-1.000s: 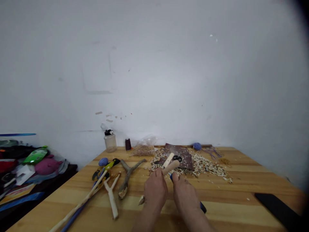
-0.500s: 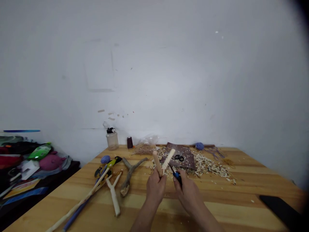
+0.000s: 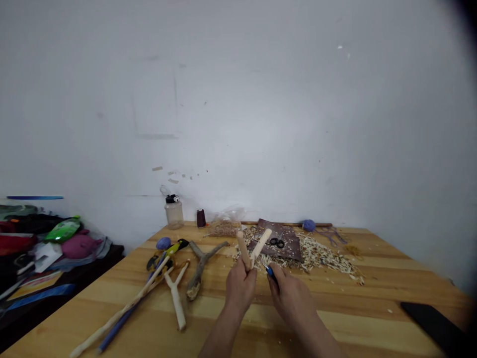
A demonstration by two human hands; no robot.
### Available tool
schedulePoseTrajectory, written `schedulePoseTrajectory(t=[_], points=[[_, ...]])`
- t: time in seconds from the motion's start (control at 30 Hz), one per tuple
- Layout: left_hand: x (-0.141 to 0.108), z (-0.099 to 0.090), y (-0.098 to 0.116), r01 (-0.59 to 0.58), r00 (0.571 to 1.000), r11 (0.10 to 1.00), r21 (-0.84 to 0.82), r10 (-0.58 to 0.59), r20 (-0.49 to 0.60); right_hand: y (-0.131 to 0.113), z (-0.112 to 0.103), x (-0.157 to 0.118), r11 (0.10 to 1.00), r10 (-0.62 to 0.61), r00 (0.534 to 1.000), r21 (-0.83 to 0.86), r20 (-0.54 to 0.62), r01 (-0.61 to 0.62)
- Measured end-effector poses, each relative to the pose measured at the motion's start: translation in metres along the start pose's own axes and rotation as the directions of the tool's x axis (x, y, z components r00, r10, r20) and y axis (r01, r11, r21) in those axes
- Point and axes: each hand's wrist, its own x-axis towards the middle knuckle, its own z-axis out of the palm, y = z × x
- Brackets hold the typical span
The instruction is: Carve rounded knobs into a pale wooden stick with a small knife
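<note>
My left hand [image 3: 240, 286] is closed around the base of a peeled, forked stick [image 3: 262, 243], whose two pale prongs point up and away. Just right of it, my right hand [image 3: 285, 288] grips a knife with a blue and black handle [image 3: 273, 274]; its blade is hard to make out. The knife's tip end is close to the fork but a small gap shows between them. Beyond the hands, wood shavings [image 3: 324, 256] spread around a dark brown sheet [image 3: 292, 246], on which black-handled scissors [image 3: 277, 242] lie.
On the left of the wooden table [image 3: 212, 323] lie a peeled fork [image 3: 177, 303], a bark-covered fork [image 3: 199, 271] and long sticks [image 3: 112, 323]. A bottle [image 3: 174, 214], thread spool [image 3: 200, 218] and plastic bag [image 3: 225, 226] stand by the wall. A black flat object [image 3: 428, 320] is at right.
The knife has drawn back slightly toward me, away from the right prong, and its blade shows less. My left hand holds the fork in nearly the same place.
</note>
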Motion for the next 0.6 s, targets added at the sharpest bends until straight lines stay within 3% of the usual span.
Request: schedulePoseTrajectory(t=[0.6], points=[[0.0043,0.0089,-0.0089,0.068,0.998,0.961,-0.27,-0.07,0.001,-0.0009,-0.0012,-0.0021,0.993,-0.036,0.998,-0.118,-0.052,0.029]])
